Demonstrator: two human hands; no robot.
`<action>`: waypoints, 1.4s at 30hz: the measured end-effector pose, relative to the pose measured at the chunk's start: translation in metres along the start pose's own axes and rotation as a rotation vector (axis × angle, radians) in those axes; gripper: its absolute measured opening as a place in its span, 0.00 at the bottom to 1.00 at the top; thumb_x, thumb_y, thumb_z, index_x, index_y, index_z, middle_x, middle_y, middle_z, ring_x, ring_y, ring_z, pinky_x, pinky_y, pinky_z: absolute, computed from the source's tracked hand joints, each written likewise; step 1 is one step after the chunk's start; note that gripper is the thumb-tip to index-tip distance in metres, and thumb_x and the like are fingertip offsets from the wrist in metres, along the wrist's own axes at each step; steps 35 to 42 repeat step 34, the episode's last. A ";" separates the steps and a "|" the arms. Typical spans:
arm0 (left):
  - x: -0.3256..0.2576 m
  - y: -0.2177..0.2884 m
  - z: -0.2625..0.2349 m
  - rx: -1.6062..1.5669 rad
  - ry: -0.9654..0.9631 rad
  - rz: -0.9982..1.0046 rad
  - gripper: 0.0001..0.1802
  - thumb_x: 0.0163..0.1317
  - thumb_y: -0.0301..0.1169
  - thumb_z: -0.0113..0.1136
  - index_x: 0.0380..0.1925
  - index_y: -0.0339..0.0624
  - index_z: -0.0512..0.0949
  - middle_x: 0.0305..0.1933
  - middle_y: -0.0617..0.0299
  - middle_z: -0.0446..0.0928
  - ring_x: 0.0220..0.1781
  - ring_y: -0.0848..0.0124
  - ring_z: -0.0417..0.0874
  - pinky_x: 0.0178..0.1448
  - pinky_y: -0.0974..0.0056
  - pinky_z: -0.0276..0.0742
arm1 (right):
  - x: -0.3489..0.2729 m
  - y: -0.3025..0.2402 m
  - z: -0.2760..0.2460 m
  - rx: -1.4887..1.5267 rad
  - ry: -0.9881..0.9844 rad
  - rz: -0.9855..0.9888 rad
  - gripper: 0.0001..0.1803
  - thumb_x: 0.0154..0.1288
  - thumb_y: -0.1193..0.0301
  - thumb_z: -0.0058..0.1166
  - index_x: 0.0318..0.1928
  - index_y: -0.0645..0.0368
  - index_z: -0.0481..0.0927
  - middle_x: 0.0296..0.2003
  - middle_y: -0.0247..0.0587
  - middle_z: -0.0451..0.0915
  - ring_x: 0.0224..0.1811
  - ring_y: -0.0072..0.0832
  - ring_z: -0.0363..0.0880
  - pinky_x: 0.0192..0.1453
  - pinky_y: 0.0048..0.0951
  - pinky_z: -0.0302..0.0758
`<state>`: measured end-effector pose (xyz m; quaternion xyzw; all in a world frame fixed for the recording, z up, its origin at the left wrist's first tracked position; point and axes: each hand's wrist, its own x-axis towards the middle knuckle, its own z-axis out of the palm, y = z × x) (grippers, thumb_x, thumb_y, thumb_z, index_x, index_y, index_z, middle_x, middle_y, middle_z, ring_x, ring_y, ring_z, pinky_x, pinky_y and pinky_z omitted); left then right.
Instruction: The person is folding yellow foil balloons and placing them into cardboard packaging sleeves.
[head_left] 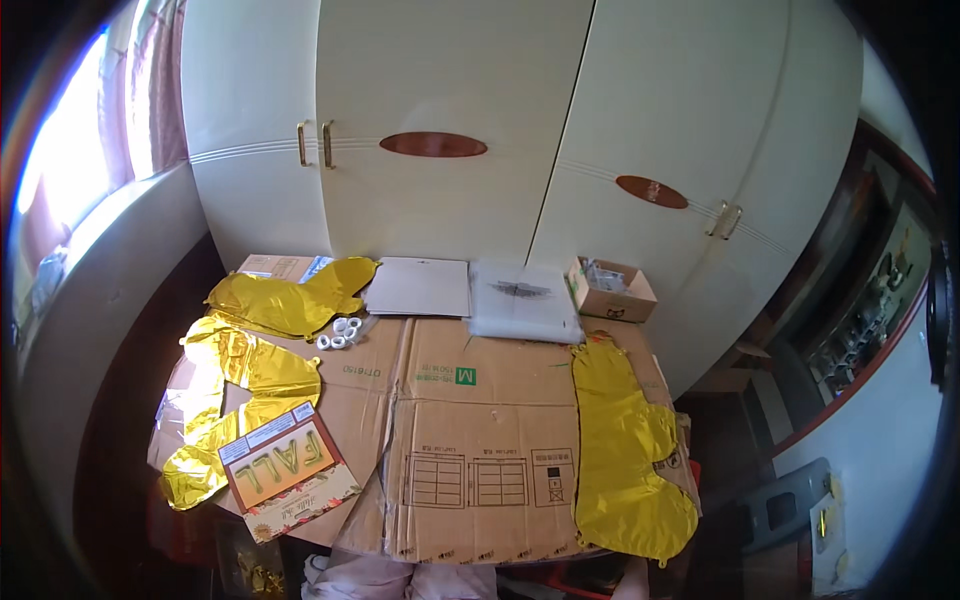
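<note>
Of my right arm, a small part (632,581) shows at the lower edge, with its fingers hidden. My left hand is out of sight. Nearest to that arm is a flat gold foil balloon (625,455) along the table's right side. At the left lie two more uninflated gold balloons, one angular (268,365) and one farther back (290,303). A printed card package (290,472) with pictured balloon letters rests slanted at the front left, partly over the angular balloon. Several small white rolls (338,334) sit together behind it.
Flattened cardboard (430,440) covers the table. Along the back stand a stack of pale sheets (418,287), a pile of clear plastic bags (525,315) and a small open carton (612,303) with packets inside. Beyond them rises a cream wardrobe (450,210). A grey chair (780,510) is at right.
</note>
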<state>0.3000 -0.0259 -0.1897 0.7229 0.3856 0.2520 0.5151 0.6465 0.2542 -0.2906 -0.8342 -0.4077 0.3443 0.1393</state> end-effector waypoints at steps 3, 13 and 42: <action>0.006 -0.001 0.000 -0.022 -0.003 -0.022 0.23 0.63 0.34 0.57 0.58 0.40 0.75 0.59 0.47 0.76 0.61 0.55 0.77 0.65 0.58 0.72 | 0.002 -0.001 0.004 0.024 0.012 -0.019 0.31 0.75 0.50 0.39 0.70 0.54 0.62 0.65 0.44 0.68 0.63 0.35 0.71 0.63 0.42 0.70; 0.018 -0.006 -0.011 -0.048 -0.036 -0.010 0.23 0.60 0.32 0.58 0.56 0.39 0.76 0.59 0.46 0.77 0.62 0.54 0.77 0.65 0.56 0.72 | 0.000 0.013 -0.004 0.201 0.040 -0.098 0.29 0.74 0.52 0.41 0.68 0.56 0.65 0.64 0.44 0.70 0.63 0.34 0.72 0.64 0.40 0.70; -0.051 -0.022 -0.078 -0.314 -0.043 -0.129 0.21 0.63 0.36 0.61 0.55 0.41 0.78 0.60 0.43 0.75 0.63 0.54 0.76 0.66 0.55 0.71 | -0.095 -0.216 -0.265 0.701 0.046 -0.858 0.21 0.74 0.69 0.48 0.64 0.58 0.70 0.57 0.43 0.75 0.58 0.29 0.75 0.64 0.30 0.71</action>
